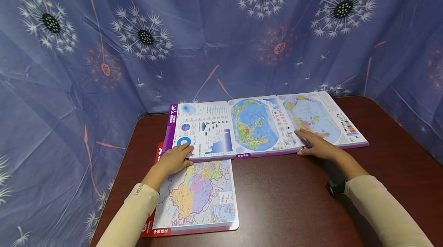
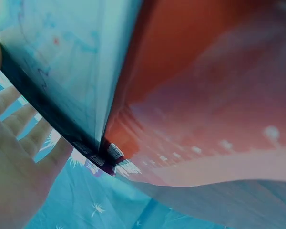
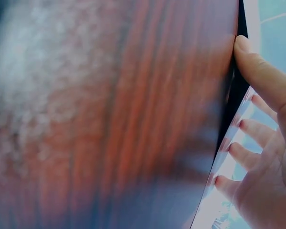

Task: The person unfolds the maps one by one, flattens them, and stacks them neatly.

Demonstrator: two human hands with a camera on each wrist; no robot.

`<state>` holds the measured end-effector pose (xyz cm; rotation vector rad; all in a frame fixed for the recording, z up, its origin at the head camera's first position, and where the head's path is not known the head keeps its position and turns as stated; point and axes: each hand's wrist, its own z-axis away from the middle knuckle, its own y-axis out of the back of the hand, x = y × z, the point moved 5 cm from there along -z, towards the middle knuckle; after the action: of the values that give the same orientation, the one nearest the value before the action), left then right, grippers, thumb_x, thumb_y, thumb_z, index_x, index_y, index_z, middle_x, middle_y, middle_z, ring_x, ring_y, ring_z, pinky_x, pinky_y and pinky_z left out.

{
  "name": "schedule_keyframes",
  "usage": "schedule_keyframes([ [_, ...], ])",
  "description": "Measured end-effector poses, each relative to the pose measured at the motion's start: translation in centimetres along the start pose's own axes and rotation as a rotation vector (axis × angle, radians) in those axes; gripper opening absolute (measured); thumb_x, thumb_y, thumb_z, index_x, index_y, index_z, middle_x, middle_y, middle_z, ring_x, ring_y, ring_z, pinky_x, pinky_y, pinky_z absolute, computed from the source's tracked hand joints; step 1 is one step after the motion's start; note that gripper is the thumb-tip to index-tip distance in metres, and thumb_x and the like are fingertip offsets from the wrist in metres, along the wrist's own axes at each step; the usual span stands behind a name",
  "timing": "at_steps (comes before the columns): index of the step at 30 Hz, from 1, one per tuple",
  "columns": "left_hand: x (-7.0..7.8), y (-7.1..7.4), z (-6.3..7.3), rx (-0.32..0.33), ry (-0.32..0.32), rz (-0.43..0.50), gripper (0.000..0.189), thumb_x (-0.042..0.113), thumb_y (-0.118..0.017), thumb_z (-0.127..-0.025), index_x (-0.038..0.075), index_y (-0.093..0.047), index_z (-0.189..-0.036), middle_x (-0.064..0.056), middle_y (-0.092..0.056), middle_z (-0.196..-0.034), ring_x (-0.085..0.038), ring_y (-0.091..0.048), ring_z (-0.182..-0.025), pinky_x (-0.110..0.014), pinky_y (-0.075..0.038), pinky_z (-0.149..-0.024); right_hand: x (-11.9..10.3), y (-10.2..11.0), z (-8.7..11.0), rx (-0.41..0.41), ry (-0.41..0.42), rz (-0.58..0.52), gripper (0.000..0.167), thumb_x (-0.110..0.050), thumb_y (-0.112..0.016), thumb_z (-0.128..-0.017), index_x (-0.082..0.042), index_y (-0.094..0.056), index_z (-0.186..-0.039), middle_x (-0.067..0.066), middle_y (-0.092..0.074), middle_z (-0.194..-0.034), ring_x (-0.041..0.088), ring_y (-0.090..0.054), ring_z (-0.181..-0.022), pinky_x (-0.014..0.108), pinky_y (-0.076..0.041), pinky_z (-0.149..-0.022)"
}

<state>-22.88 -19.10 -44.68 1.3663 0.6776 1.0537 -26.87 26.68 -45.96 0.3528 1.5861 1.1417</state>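
Observation:
A purple-edged world map fold-out lies spread across the back of the table, three panels side by side. My left hand rests on its left panel, fingers on top and thumb at the front edge. My right hand touches the right part by the seam; its spread fingers lie over the printed face, and the thumb sits against the front edge in the right wrist view. Partly covered by the left panel, a red-edged China map lies nearer me.
The dark wooden table extends in front and to the right. A blue cloth with dandelion prints hangs right behind the table and along the left. A dark band is at my right wrist.

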Motion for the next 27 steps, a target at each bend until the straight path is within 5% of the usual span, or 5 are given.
schedule_keyframes([
  [10, -0.4, 0.4, 0.4, 0.044, 0.024, 0.037, 0.062, 0.036, -0.064, -0.082, 0.007, -0.042, -0.133, -0.020, -0.035, -0.137, -0.039, -0.033, -0.123, -0.058, -0.030, -0.094, 0.1, -0.1, 0.2, 0.006, -0.025, -0.022, 0.082, -0.031, -0.070, -0.077, 0.004, -0.027, -0.138, 0.033, -0.015, -0.139, 0.049, -0.012, -0.126, 0.064, -0.015, -0.095],
  [17, -3.1, 1.0, 2.7, 0.081, 0.183, 0.102, 0.068, 0.034, -0.069, -0.078, 0.005, -0.042, -0.132, -0.024, -0.036, -0.134, -0.045, -0.033, -0.120, -0.064, -0.028, -0.090, 0.3, -0.3, 0.1, 0.005, -0.037, -0.027, 0.082, -0.031, -0.070, -0.077, 0.003, -0.026, -0.138, 0.032, -0.016, -0.140, 0.048, -0.011, -0.127, 0.064, -0.014, -0.095],
  [27, -6.5, 0.9, 5.8, 0.155, 0.440, 0.447, 0.073, 0.020, -0.072, -0.076, -0.011, -0.031, -0.128, -0.031, -0.039, -0.113, -0.042, -0.045, -0.096, -0.055, -0.044, -0.079, 0.2, -0.1, 0.2, -0.007, -0.042, -0.056, 0.083, -0.030, -0.070, -0.077, 0.004, -0.025, -0.138, 0.032, -0.015, -0.140, 0.048, -0.009, -0.127, 0.064, -0.012, -0.096],
])
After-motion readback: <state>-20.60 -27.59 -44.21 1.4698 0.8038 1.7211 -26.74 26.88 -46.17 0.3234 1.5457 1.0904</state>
